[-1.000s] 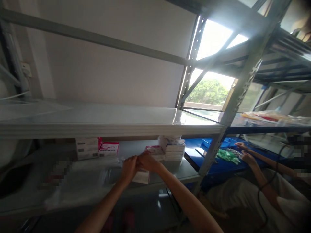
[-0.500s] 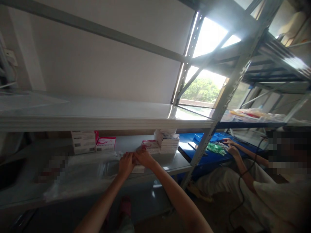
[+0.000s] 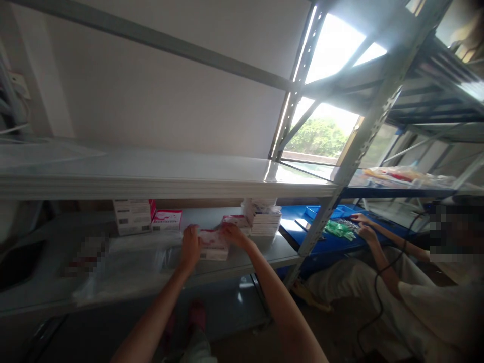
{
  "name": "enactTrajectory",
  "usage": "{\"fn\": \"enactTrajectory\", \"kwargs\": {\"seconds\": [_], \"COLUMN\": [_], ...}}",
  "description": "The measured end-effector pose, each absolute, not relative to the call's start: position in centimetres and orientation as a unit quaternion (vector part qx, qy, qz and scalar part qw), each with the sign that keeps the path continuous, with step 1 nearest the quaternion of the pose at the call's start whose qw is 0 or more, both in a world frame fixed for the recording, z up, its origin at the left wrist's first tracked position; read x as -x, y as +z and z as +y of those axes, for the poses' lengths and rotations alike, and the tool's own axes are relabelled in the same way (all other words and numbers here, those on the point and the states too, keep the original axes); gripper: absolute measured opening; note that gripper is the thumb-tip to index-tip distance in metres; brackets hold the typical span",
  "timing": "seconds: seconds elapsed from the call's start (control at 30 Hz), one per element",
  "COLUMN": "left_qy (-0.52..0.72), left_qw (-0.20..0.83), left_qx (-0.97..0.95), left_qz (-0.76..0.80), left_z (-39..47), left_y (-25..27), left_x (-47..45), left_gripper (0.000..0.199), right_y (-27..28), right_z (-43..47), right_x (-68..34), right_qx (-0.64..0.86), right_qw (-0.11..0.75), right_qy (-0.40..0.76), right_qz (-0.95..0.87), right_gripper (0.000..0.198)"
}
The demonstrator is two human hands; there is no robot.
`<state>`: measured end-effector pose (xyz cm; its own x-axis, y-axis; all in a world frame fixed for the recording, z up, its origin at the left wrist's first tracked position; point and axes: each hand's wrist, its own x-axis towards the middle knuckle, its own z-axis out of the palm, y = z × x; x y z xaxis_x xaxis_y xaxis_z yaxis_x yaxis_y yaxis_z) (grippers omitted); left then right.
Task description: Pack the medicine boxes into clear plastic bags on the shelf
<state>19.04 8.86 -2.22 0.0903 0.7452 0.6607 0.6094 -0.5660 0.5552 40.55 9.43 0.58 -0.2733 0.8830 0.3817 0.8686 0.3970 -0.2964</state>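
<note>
A grey metal shelf (image 3: 206, 216) runs across the lower part of the scene, and the person works at its front edge. A pink-and-white box (image 3: 214, 252) sits there between the two hands, the left hand (image 3: 191, 245) at its left end and the right hand (image 3: 232, 235) at its upper right corner. The hands are apart, with fingers bent against the box; blur hides the grip, so whether either hand is clamped on it cannot be told.

Clear plastic sheeting (image 3: 139, 259) spreads over the shelf to the left. Behind it stand a stack of white boxes (image 3: 132, 220) and, just beside, a pink-topped box (image 3: 166, 220); near the right hand are another pink-topped box (image 3: 236, 221) and a taller pile of white boxes (image 3: 265, 224).

A pale upper shelf (image 3: 170, 169) hangs over all this, backed by a plain wall (image 3: 159, 91). Past the slanting perforated post (image 3: 363, 128), a window (image 3: 335, 48) glares (it washes out the beams around it), with green foliage (image 3: 315, 137) outside. Beyond the post, a co-worker's hands (image 3: 366, 233) are at a blue table (image 3: 338, 247) bearing a blue tray (image 3: 312, 211) and crumpled green material (image 3: 340, 230).
</note>
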Motion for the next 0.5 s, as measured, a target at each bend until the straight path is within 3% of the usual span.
{"fn": "enactTrajectory", "kwargs": {"seconds": [0.13, 0.23, 0.5], "left_qy": [0.478, 0.454, 0.401], "left_qw": [0.209, 0.278, 0.290], "left_qx": [-0.732, -0.739, -0.768], "left_qz": [0.437, 0.414, 0.407], "left_z": [9.7, 10.4, 10.7], "left_y": [-2.3, -1.5, 0.1], "left_x": [-17.7, -17.8, -16.7], "left_gripper": [0.022, 0.017, 0.023], "right_y": [-1.0, -1.8, -2.9], "right_z": [9.4, 10.0, 11.7], "right_x": [-41.2, -40.5, -39.9], "right_qx": [0.568, 0.588, 0.579], "right_qw": [0.385, 0.471, 0.626], "right_qy": [0.078, 0.094, 0.133], "right_qz": [-0.723, -0.650, -0.505], "right_gripper": [0.008, 0.009, 0.027]}}
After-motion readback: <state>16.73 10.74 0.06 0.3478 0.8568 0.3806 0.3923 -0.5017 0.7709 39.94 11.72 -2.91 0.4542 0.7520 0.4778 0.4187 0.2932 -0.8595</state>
